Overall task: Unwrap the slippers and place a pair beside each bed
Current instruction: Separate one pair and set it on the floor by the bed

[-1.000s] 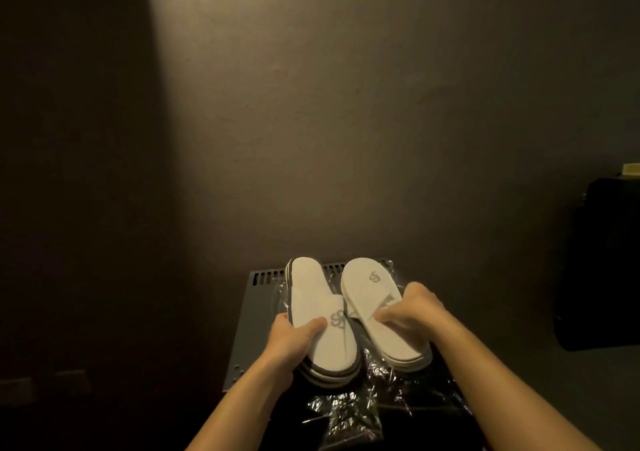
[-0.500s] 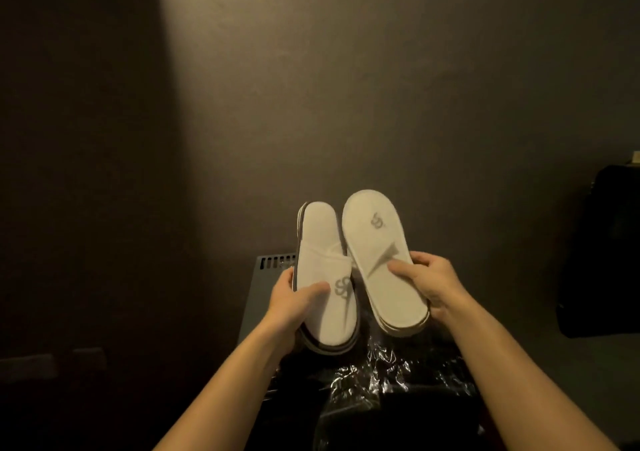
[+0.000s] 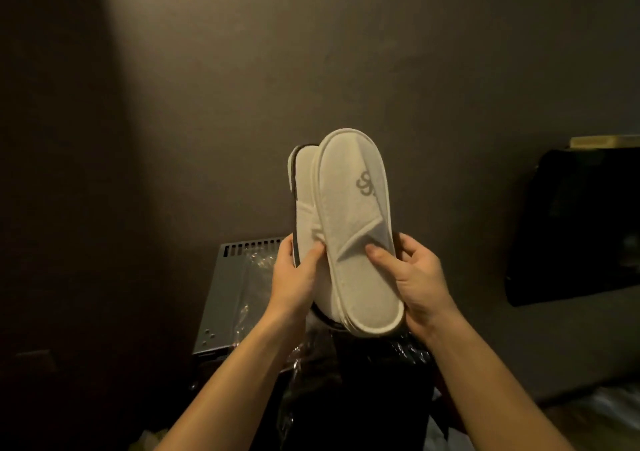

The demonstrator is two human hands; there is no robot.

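Note:
Two flat stacks of white slippers are held up in front of a dark wall. My right hand (image 3: 414,277) grips the front stack (image 3: 349,215), which carries a grey logo and overlaps the other. My left hand (image 3: 294,279) holds the rear stack (image 3: 303,187), of which only the left strip with a dark sole edge shows. Both stacks point toes up, heels near my wrists. Crumpled clear plastic wrapping (image 3: 311,350) lies below my hands on a dark surface.
A grey metal box (image 3: 225,298) with vent slots sits below my left hand, with more clear wrapping on it. A dark bulky object (image 3: 581,225) stands against the wall at right. The room is dim; the left side is in shadow.
Both hands have lifted the slippers from the grey box and wrapping up toward the camera. The right stack has slid left and now overlaps the left one.

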